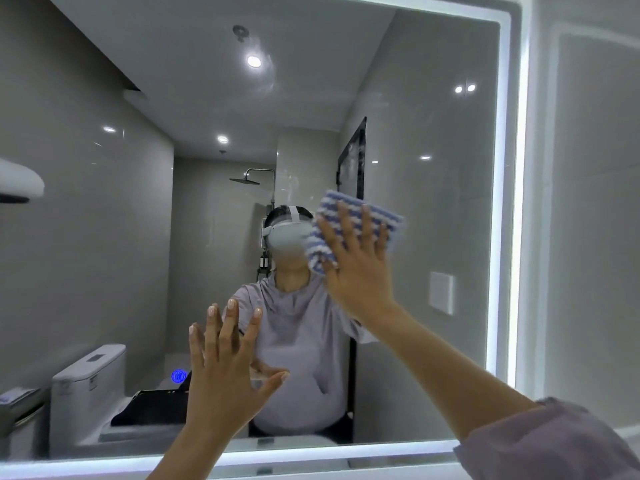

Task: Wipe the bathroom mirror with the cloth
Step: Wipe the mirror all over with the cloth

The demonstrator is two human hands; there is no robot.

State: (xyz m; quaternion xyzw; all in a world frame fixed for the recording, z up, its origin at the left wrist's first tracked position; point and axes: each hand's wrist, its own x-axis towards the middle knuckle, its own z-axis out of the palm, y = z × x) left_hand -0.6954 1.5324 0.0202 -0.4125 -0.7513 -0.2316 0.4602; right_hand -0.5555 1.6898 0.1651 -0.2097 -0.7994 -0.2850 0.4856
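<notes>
A large bathroom mirror (138, 237) with a lit white border fills the view. My right hand (356, 265) presses a blue-and-white striped cloth (375, 216) flat against the glass, right of centre, fingers spread over it. The cloth's lower left part pokes out below my thumb. My left hand (228, 372) is raised in front of the lower middle of the mirror with fingers apart and nothing in it; whether it touches the glass I cannot tell. The mirror reflects a person in a lilac hoodie wearing a headset.
The lit frame edge (502, 202) runs down the right side, with grey wall tile (588, 202) beyond it. The bottom lit strip (311, 452) lies below my arms. In the reflection are a toilet, a shower head and a dark door.
</notes>
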